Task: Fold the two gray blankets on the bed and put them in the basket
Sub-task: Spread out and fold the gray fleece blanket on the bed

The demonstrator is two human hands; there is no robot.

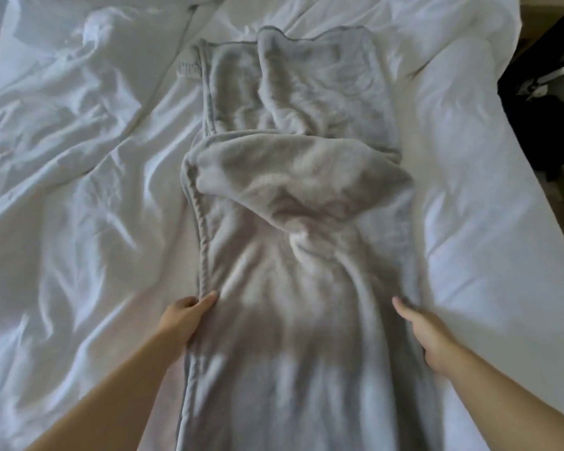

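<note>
A gray fleece blanket (293, 242) lies lengthwise down the middle of the white bed, folded into a long strip with a loose flap bunched over its middle. My left hand (183, 320) grips the blanket's left hemmed edge, thumb on top. My right hand (427, 336) holds the right edge, thumb on top and fingers tucked under the fabric. The near end of the blanket runs out of the bottom of the view. Only one gray blanket shows, and no basket is in view.
Rumpled white bedding (79, 164) covers the bed to the left and far side. The bed's right edge (534, 203) drops to the floor, where a dark bag or object (547, 102) sits at the upper right.
</note>
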